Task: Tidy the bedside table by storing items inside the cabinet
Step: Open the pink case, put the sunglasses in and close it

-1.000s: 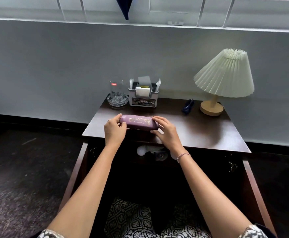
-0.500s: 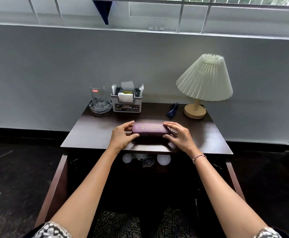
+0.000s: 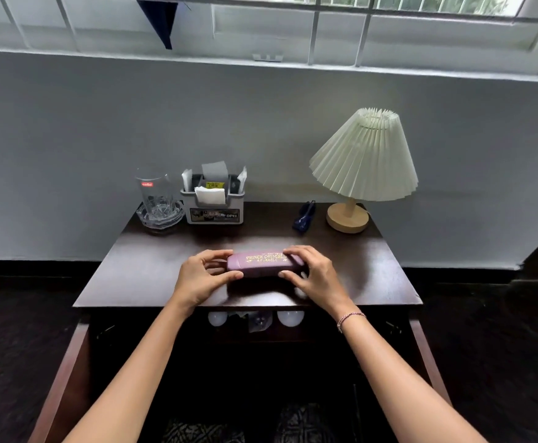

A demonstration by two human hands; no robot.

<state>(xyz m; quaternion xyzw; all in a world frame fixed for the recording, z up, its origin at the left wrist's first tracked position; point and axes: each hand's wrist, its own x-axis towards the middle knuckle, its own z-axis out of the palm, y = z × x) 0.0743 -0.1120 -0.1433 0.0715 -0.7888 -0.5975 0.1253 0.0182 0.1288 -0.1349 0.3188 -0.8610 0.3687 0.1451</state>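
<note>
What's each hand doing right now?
Left hand: gripping the left end of the purple case.
Right hand: gripping the right end of the same case.

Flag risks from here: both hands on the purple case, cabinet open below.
1. The purple glasses case is pinched only at its ends by the left hand and right hand; it could slip on the way down.
2. The open cabinet already holds white bulbs near its front edge; the case could knock them.
3. The blue glasses lie loose by the lamp; a later reach might bump its base.
</note>
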